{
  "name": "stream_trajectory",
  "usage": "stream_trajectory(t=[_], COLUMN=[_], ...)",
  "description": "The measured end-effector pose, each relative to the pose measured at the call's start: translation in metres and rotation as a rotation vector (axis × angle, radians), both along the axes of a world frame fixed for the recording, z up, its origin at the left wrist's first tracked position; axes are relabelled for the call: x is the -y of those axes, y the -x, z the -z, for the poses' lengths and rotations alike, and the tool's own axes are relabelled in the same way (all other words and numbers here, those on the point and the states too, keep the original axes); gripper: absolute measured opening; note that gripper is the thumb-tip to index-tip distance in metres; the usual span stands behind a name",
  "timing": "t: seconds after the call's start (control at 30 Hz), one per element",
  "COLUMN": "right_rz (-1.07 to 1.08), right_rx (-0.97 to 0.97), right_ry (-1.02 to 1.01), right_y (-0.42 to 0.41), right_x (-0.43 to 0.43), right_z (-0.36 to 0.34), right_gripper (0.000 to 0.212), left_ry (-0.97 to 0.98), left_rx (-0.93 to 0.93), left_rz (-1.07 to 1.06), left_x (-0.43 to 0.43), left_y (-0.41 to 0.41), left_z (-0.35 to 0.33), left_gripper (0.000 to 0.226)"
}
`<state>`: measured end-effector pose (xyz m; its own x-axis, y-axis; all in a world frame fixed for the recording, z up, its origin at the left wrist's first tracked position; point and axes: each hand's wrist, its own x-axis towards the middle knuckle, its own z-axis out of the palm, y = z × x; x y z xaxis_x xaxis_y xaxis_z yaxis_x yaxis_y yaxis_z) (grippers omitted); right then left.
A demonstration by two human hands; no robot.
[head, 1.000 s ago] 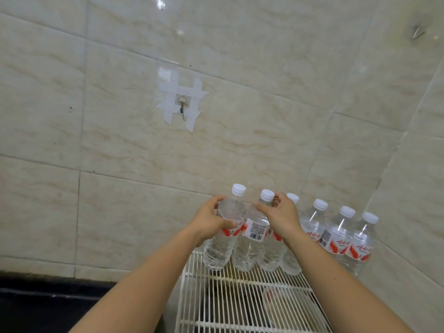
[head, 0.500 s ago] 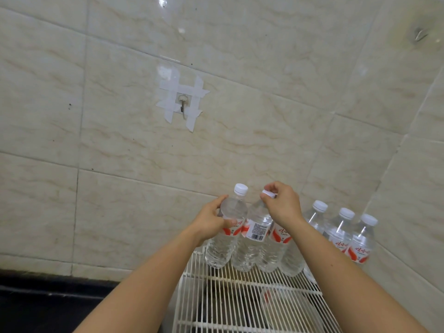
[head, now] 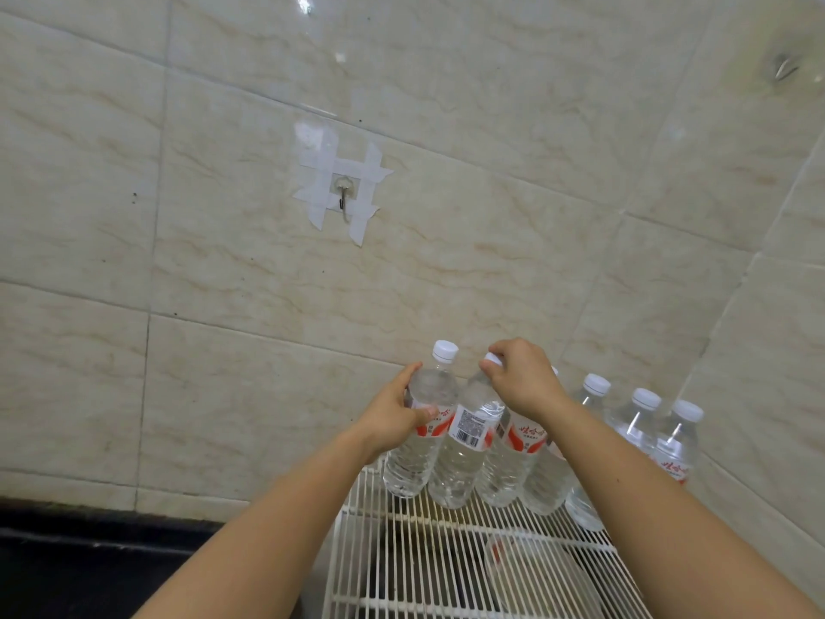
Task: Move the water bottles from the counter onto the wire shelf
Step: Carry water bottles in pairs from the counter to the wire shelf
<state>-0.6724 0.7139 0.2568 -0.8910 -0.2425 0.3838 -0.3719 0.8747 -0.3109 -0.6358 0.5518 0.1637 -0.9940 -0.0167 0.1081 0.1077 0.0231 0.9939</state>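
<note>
Gripping the leftmost water bottle [head: 422, 428] around its upper body, the left hand [head: 398, 417] has its fingers curled round the far side and the thumb pressed across the red-and-white label. Right beside it, the right hand [head: 520, 381] comes down over the top of the second bottle [head: 466, 444], fingers closed on its white cap, which just peeks out at the fingertips. Both bottles stand upright at the back of the white wire shelf [head: 446, 560], touching each other, barcode on the second one facing the camera. More bottles carry the row on to the right, packed side by side along the back edge: two partly hidden behind the right wrist, then three with white caps in plain sight, the furthest [head: 676, 440] close to the corner of the tiled wall [head: 223, 270]. Up on that wall, a small metal hook [head: 343, 196] sits under crossed strips of white tape. Something clear lies below the shelf wires, too blurred to name. Dark counter edge [head: 89, 542] at lower left.
</note>
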Motion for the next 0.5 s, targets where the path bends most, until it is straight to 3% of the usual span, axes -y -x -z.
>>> stream_trajectory(t=[0.23, 0.5], right_rz=[0.100, 0.156], right_rx=[-0.016, -0.049], right_ry=[-0.105, -0.091], right_y=[0.003, 0.002], right_x=[0.011, 0.020], right_z=[-0.005, 0.000], right_gripper=[0.041, 0.046], left_ry=[0.031, 0.076], left_rx=[-0.003, 0.030], left_rz=[-0.020, -0.002], left_x=[0.009, 0.007], left_y=[-0.004, -0.007], left_z=[-0.002, -0.007], left_gripper=[0.076, 0.078])
